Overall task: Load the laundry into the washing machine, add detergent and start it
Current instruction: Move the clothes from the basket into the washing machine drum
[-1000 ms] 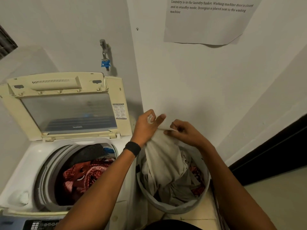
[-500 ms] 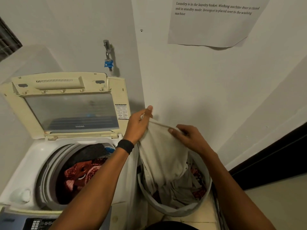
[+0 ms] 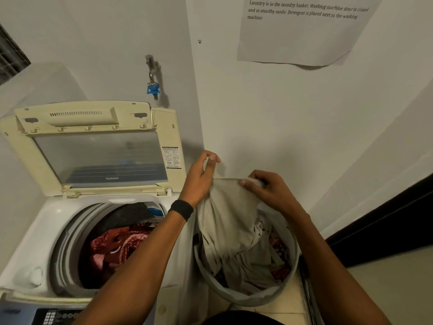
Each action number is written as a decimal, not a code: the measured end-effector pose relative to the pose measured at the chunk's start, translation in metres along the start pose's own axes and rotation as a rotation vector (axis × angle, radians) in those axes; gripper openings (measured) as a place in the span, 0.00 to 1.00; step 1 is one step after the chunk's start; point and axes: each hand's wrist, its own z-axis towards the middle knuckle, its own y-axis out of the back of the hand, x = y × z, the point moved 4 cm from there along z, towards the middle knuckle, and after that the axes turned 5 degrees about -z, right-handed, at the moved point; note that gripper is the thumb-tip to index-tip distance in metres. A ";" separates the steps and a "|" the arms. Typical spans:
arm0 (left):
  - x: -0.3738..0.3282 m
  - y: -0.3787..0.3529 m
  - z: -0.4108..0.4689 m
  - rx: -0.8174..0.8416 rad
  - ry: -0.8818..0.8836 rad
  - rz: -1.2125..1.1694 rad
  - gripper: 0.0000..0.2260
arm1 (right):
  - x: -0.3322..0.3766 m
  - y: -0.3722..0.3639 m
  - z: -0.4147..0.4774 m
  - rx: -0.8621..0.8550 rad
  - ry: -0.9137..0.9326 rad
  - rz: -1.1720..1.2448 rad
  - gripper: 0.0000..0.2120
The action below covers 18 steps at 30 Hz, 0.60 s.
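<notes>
- Left hand [image 3: 201, 178] is pinching a bunched corner of the pale cloth [image 3: 225, 221]. Right hand [image 3: 269, 192] is pinching the same top edge just beside it. Both are closed on fabric.
- The cloth is hanging from the two hands, and its lower part is lying in the basket [image 3: 248, 301].
- The basket is sitting on the floor, right beside the washer [image 3: 44, 233].
- The lid [image 3: 100, 158] is standing open, with red laundry [image 3: 110, 249] and something dark lying in the drum.
- Risk: the cloth's tail is lying among other pieces in the basket. Lifting could drag extras over the rim onto the floor, or tip the soft basket.
- Risk: the hands are gripping only an edge. The cloth's weight could pull it free during the swing left.
- Risk: a trailing end could catch on the washer's rim and hang outside the drum, blocking the lid later.
- Risk: the left arm is reaching close past the raised lid. A knock could bring the lid down.
- Risk: pale cloth is going in with red, so colour bleeding looks possible.
- Detergent is not showing anywhere. The panel [image 3: 54, 316] is cut off at the bottom edge, so I cannot tell its state.
</notes>
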 end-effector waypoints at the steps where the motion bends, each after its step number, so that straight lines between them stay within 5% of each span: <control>1: 0.000 -0.005 -0.002 0.023 -0.007 -0.019 0.15 | 0.005 0.004 0.002 -0.040 0.007 0.021 0.12; 6: -0.001 -0.024 -0.004 0.157 0.003 -0.092 0.23 | 0.033 -0.001 0.015 -0.103 0.118 0.069 0.07; 10: -0.010 -0.019 -0.001 0.113 -0.004 -0.058 0.17 | 0.021 -0.009 0.015 -0.037 0.057 0.041 0.07; 15: -0.021 0.000 0.000 0.013 -0.005 -0.088 0.20 | -0.009 -0.018 -0.007 0.132 -0.071 0.016 0.19; 18: -0.020 0.009 0.000 -0.050 -0.011 -0.089 0.21 | -0.015 0.001 -0.014 0.024 -0.117 -0.020 0.24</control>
